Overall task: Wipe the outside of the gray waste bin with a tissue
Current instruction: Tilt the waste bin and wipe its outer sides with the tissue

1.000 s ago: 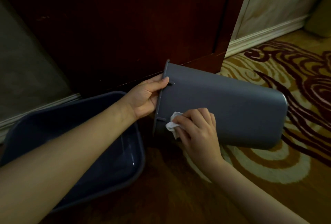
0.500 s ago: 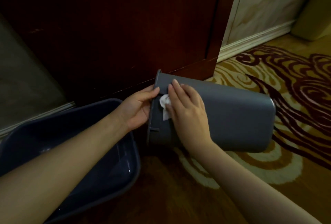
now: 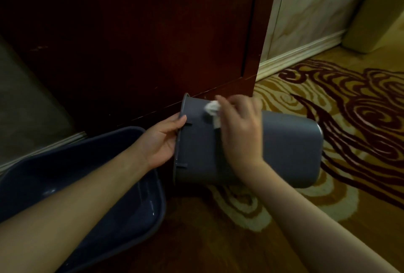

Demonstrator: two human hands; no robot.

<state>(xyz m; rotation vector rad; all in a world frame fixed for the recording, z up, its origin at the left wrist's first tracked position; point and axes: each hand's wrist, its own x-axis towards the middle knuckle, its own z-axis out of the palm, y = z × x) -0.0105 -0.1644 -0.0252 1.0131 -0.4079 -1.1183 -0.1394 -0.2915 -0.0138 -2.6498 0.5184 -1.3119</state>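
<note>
Between the two hands, the gray waste bin [image 3: 284,148] lies tipped on its side above the patterned carpet [image 3: 360,119], its open mouth toward the left hand [image 3: 162,139], its base away past the right hand [image 3: 239,132]. The left hand grips the bin's rim, thumb on the outer wall. The right hand is closed around a crumpled white tissue [image 3: 212,111], pressing it on the bin's upper wall near the rim. Under the left forearm sits a dark blue basin [image 3: 122,218].
</note>
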